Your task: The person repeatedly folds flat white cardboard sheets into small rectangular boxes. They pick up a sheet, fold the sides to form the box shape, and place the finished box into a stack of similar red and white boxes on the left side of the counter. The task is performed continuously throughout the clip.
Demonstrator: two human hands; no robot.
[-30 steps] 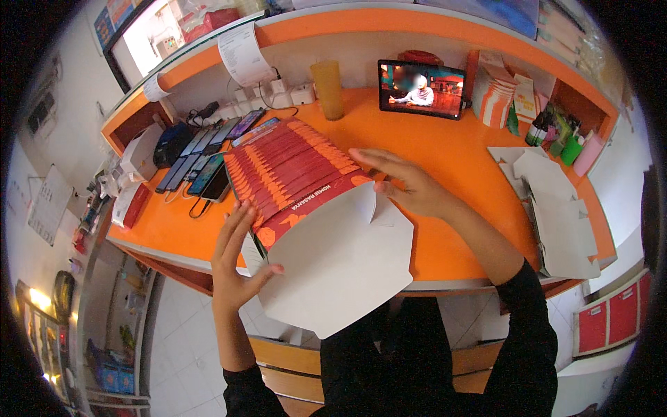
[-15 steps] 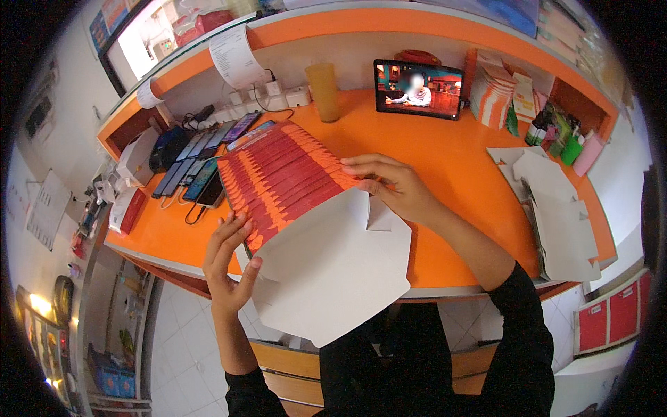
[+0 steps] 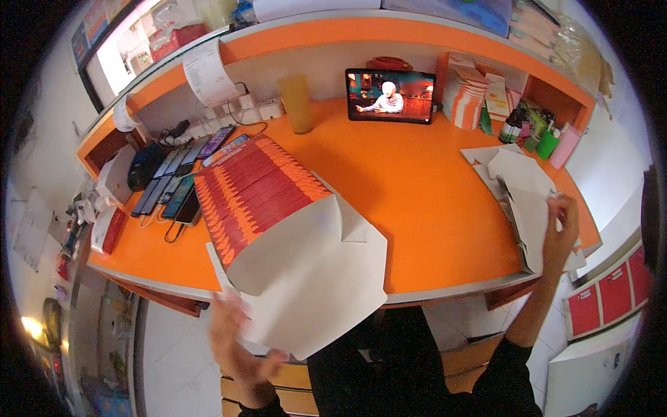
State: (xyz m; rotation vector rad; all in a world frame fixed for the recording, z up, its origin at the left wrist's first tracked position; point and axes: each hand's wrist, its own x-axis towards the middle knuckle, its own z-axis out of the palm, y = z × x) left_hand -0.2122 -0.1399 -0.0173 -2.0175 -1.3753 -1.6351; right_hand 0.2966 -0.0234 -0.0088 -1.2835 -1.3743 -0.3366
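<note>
A flat carton blank (image 3: 264, 184), patterned red and orange outside and white inside, lies tilted across the desk's front edge. Its large white flap (image 3: 326, 278) hangs out toward my lap. My left hand (image 3: 236, 340) is beside the flap's lower left edge, thumb and fingers apart; motion smears it, and I see nothing in it. On the right, my right hand (image 3: 561, 226) has its fingers curled onto a stack of folded white cardboard pieces (image 3: 524, 184), pinching the edge of one. The fingertips are partly hidden.
Several phones (image 3: 174, 170) with cables lie on the orange desk (image 3: 424, 208) at the left. Behind stand an orange cup (image 3: 297, 104) and a tablet (image 3: 390, 96) playing a video. Striped cartons (image 3: 464, 90) and small bottles (image 3: 549, 142) occupy the back right.
My right hand has let go of the patterned carton and moved right to the white cardboard stack. My left hand has come off the carton's edge and dropped lower. The view has shifted slightly.
</note>
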